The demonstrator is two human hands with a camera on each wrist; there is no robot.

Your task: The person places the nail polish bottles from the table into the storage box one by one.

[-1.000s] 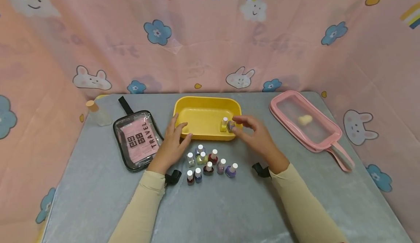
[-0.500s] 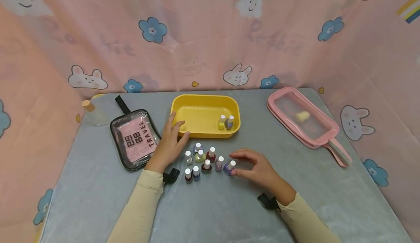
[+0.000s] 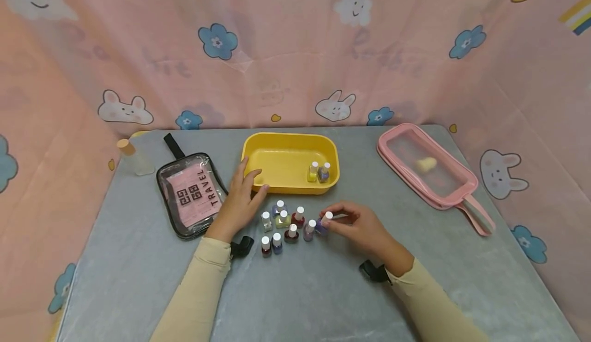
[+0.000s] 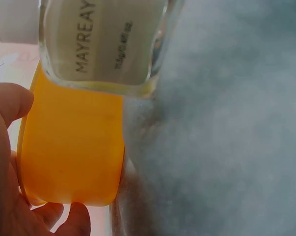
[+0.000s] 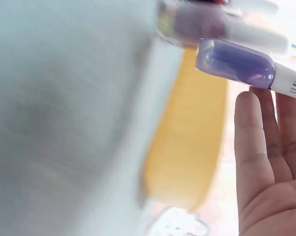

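Note:
My right hand point(image 3: 365, 225) pinches the white cap of a purple nail polish bottle point(image 5: 238, 63) between thumb and fingers, at the right end of a group of bottles. Its purple glass body shows plainly in the right wrist view. My left hand point(image 3: 239, 201) rests at the front left corner of the yellow tray point(image 3: 290, 189), fingers spread over the rim and thumb along the front wall. Inside the tray, at the right, stand a yellow bottle point(image 3: 313, 174) and a greyish purple bottle point(image 3: 323, 174).
Several white-capped polish bottles stand before the tray, among them a dark red one point(image 3: 291, 235) and a clear one point(image 3: 266, 223). A clear travel pouch point(image 3: 194, 196) lies left, a pink pouch point(image 3: 427, 165) right. A wooden-capped bottle point(image 3: 138, 161) stands at the back left.
My right hand has left the greyish purple bottle in the tray, come back to the group and taken the purple bottle by its cap. The left hand has stayed at the tray.

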